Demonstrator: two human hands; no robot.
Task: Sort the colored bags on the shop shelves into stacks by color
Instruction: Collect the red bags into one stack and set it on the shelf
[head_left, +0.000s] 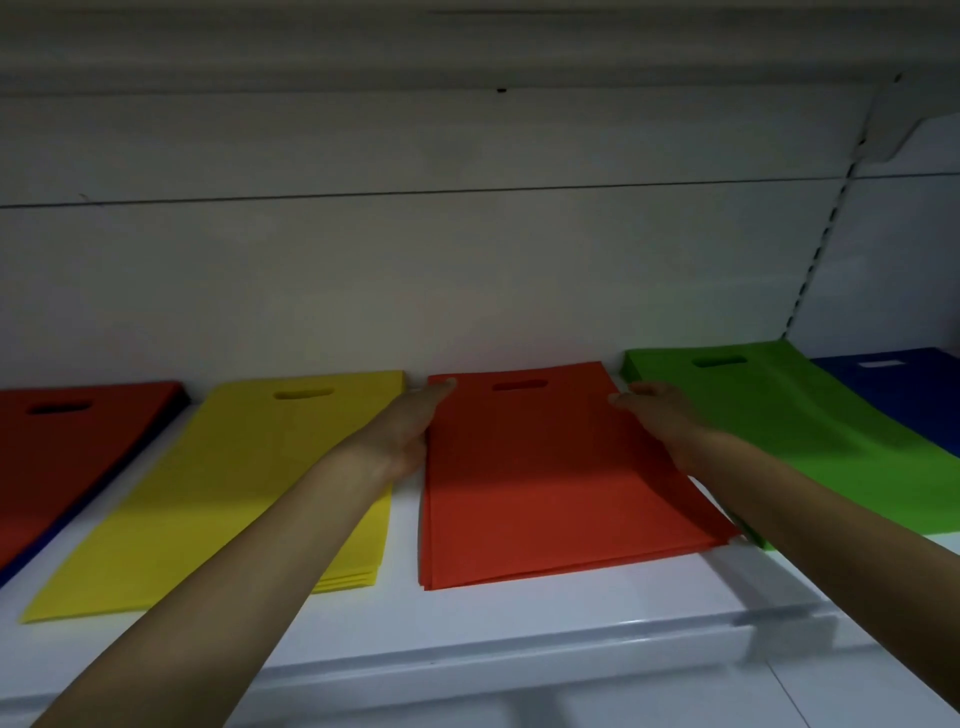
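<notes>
An orange-red stack of flat bags (540, 483) lies in the middle of the white shelf (519, 623). My left hand (415, 426) lies with straight fingers along the stack's left edge. My right hand (654, 410) touches its right edge near the far corner, fingers relaxed. A yellow stack (234, 493) lies to the left, and a green stack (810, 447) to the right. At the far left a red bag (67, 447) covers a dark blue one. A blue stack (904, 395) shows at the far right.
The shelf's back wall (467, 280) stands just behind the bags' handle cut-outs. A slotted upright (826, 228) divides this bay from the bay on the right. The shelf's front lip (519, 660) runs across below the stacks.
</notes>
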